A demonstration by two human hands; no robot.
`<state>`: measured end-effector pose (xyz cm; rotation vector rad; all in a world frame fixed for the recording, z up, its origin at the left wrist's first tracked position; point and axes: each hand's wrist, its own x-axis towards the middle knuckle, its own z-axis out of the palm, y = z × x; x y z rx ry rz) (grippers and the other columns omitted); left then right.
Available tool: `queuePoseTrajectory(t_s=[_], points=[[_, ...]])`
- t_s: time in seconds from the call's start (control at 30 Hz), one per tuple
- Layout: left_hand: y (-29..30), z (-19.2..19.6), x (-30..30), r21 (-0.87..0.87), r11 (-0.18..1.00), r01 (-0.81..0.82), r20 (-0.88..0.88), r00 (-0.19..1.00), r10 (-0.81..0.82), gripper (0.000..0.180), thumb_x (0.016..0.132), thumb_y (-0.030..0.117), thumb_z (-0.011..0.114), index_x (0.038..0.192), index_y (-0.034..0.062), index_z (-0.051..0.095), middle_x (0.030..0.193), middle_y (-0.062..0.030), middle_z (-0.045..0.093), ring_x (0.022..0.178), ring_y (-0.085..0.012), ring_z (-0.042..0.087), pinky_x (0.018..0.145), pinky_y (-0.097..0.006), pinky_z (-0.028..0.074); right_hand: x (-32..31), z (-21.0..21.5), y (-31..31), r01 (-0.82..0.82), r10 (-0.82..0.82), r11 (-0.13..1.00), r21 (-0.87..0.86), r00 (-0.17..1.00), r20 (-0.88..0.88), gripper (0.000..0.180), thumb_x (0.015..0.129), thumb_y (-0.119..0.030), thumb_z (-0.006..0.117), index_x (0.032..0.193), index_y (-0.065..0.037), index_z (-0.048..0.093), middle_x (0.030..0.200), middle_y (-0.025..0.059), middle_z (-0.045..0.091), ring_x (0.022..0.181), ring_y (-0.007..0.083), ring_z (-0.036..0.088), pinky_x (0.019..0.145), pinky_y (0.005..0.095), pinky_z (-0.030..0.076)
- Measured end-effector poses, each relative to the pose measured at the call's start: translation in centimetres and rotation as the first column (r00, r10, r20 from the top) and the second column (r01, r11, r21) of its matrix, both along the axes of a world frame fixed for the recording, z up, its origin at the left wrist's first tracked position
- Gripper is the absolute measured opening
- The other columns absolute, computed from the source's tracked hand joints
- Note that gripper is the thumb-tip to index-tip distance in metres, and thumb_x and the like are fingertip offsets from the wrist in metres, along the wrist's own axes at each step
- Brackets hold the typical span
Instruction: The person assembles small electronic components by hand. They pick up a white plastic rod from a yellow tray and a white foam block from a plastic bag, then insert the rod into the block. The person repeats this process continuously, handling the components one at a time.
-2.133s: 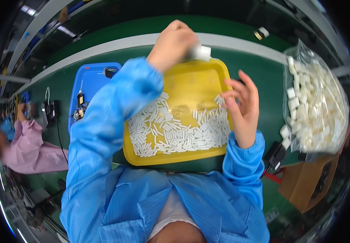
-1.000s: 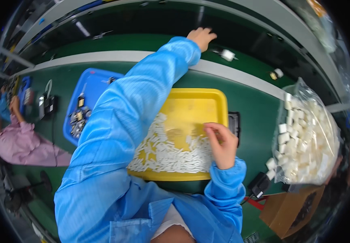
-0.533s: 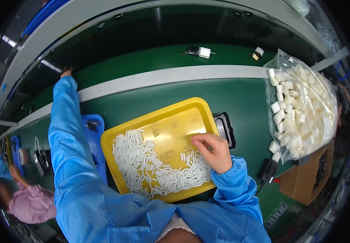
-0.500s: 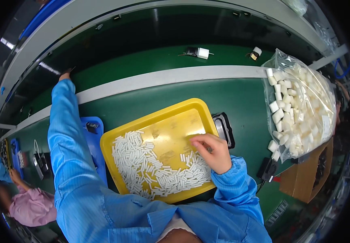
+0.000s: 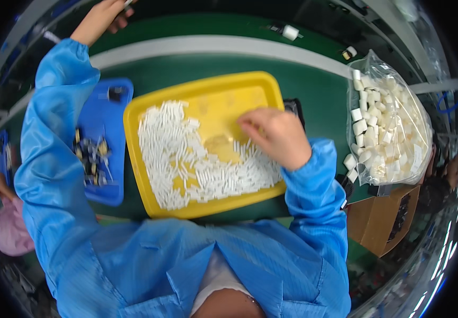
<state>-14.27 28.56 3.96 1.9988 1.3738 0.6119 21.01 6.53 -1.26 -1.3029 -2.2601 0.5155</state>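
Observation:
My left hand (image 5: 103, 21) is stretched out to the far left, beyond the pale strip. Its fingers are closed round a small item that sticks out light-coloured at the picture's edge, too blurred to name. Over the yellow tray (image 5: 132, 153), my right hand (image 5: 282, 137) hovers with thumb and fingertips pinched together; whatever they hold, if anything, is hidden. Many short white tubes (image 5: 160, 148) lie heaped along the tray's left and near sides. Left of it, partly under my left sleeve, a blue tray (image 5: 113, 196) carries small black and yellowish parts (image 5: 95, 153).
A clear plastic bag (image 5: 390, 122) of white cylindrical pieces lies at right, above an open cardboard box (image 5: 369, 222). Beyond the strip sit a white-capped part (image 5: 290, 32) and a smaller one (image 5: 349, 52). Another person in pink (image 5: 11, 228) is at far left.
The view has tilted, so the bench sits higher in it. My left hand shows larger, with a small item in its fingers. My right hand stays pinched over the tray. More of the blue tray shows.

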Motion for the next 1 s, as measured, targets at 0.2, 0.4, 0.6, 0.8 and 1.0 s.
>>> queuePoseTrajectory(t_s=[0.2, 0.4, 0.6, 0.8, 1.0], points=[[-18.7, 0.8, 7.2, -0.293, 0.893, 0.342, 0.372, 0.901, -0.223, 0.040, 0.089, 0.021, 0.049, 0.126, 0.0071, 0.046, 0.101, -0.0043, 0.056, 0.084, -0.0109, 0.053, 0.071, -0.023, 0.044, -2.1, -2.4, 0.9, -0.194, 0.195, 0.981, 0.025, 0.979, -0.065, 0.009, 0.076, -0.007, 0.057, 0.084, -0.005, 0.062, 0.082, 0.0114, 0.061, 0.081, 0.0304, 0.058, 0.070, 0.0387, 0.047], [-26.6, -2.2, 9.7, -0.577, 0.768, 0.277, 0.656, 0.717, 0.234, 0.035, 0.090, 0.018, 0.046, 0.123, 0.0050, 0.045, 0.093, -0.0105, 0.060, 0.070, -0.0110, 0.054, 0.058, -0.020, 0.042, -7.8, -5.0, 2.7, -0.232, 0.231, 0.972, 0.043, 0.972, 0.029, 0.017, 0.072, -0.002, 0.055, 0.088, -0.004, 0.061, 0.082, 0.0140, 0.059, 0.081, 0.0307, 0.058, 0.068, 0.0409, 0.047], [-28.2, -2.5, 11.9, -0.358, 0.926, 0.115, 0.712, 0.675, 0.192, 0.032, 0.081, 0.001, 0.060, 0.110, 0.0071, 0.049, 0.088, -0.0064, 0.062, 0.074, -0.0099, 0.057, 0.063, -0.022, 0.045, -6.5, -4.4, 2.5, -0.188, 0.187, 0.981, -0.057, 0.982, -0.016, 0.015, 0.068, -0.003, 0.057, 0.082, -0.003, 0.063, 0.079, 0.0156, 0.060, 0.073, 0.0338, 0.059, 0.065, 0.0400, 0.048], [-29.3, -2.0, 12.0, -0.055, 0.995, -0.083, 0.547, 0.831, 0.100, 0.025, 0.070, 0.000, 0.068, 0.094, -0.0017, 0.060, 0.092, -0.0120, 0.064, 0.082, -0.0172, 0.061, 0.073, -0.027, 0.047, -1.8, 4.7, -3.0, -0.092, -0.263, 0.931, -0.353, 0.502, -0.824, 0.019, 0.080, 0.005, 0.060, 0.099, 0.004, 0.057, 0.092, 0.0121, 0.062, 0.086, 0.0179, 0.062, 0.070, 0.0255, 0.050], [-28.7, -2.3, 12.6, -0.020, 0.998, -0.053, 0.574, 0.817, 0.055, 0.028, 0.067, 0.002, 0.073, 0.094, 0.0012, 0.063, 0.086, -0.0097, 0.064, 0.076, -0.0177, 0.061, 0.068, -0.026, 0.047, -2.3, 5.5, -5.4, -0.124, -0.215, 0.948, -0.292, 0.429, -0.877, 0.022, 0.077, 0.008, 0.062, 0.098, 0.005, 0.057, 0.092, 0.0140, 0.063, 0.089, 0.0197, 0.062, 0.077, 0.0268, 0.052]])
